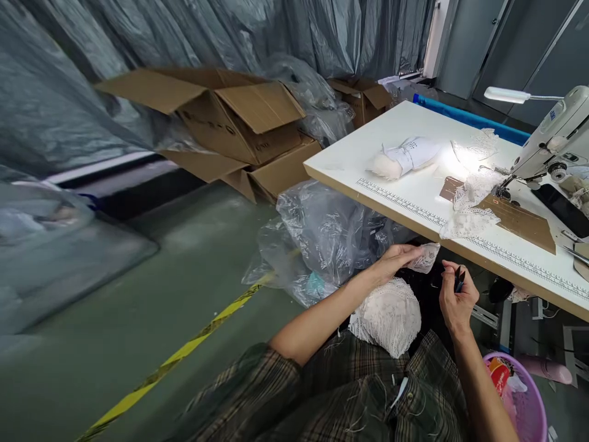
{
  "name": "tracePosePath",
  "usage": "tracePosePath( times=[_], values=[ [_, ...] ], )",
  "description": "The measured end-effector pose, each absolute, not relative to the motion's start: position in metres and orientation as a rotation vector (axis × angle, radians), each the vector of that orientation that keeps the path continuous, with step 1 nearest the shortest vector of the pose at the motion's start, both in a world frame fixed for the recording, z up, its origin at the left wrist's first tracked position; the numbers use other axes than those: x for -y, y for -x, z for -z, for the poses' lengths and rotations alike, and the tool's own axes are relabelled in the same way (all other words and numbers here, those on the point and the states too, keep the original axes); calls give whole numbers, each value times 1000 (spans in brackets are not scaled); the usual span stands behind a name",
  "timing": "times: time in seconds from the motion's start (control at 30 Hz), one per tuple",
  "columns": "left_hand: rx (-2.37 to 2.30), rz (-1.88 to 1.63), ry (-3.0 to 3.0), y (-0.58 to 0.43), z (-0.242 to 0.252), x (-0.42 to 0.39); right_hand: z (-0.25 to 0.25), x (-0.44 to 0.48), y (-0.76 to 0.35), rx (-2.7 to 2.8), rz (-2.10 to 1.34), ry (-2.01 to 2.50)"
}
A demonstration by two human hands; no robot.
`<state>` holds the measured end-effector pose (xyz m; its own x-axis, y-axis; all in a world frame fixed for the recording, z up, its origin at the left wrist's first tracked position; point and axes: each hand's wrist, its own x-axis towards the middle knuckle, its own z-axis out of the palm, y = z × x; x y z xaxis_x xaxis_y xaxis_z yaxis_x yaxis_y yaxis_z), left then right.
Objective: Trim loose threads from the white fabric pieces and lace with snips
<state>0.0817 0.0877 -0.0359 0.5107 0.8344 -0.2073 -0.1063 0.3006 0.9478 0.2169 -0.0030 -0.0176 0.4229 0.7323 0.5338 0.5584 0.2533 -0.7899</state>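
My left hand (399,259) pinches a small piece of white lace (426,256) just below the table's front edge. Close by on the right, my right hand (458,293) is closed around small dark snips (459,279), their tips pointing up. A rounded bundle of white lace (389,316) rests on my lap below both hands. More lace (473,196) lies on the white table (340,159), partly by the needle area of the sewing machine (552,132). A wrapped white bundle (409,156) sits farther left on the tabletop.
Open cardboard boxes (248,123) and clear plastic bags (331,230) are left of the table. A purple bin (531,393) stands at lower right. Scissors (575,255) and a dark phone-like object (561,209) lie at the table's right. Yellow-black tape (184,350) crosses the floor.
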Motion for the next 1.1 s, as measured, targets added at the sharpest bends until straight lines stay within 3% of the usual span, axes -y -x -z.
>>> tracePosePath(
  times=[0.1, 0.27, 0.4, 0.5, 0.63, 0.9, 1.1],
  values=[
    [-836, -868, -1262, -67, 17, -85, -2, 7, -218, 1254, -170, 1402],
    [-879, -1395, -2387, -36, -9, -64, -28, 5, -213, 1326, -425, 1456],
    [-657, -1262, -2810, -33, -17, -46, -31, -7, -201, 1334, -714, 1539],
    [-526, -1208, -2605, -33, -19, -44, -28, -6, -197, 1340, -770, 1502],
    [-717, -1265, -2096, -25, -17, -54, -29, 21, -193, 1491, -849, 1417],
    [-381, -481, -1395, -27, 3, -32, -25, 66, -184, 1532, -1046, 1283],
    [-826, -625, -1118, -22, 7, -14, 3, 57, -204, 1379, -947, 1493]
  ],
)
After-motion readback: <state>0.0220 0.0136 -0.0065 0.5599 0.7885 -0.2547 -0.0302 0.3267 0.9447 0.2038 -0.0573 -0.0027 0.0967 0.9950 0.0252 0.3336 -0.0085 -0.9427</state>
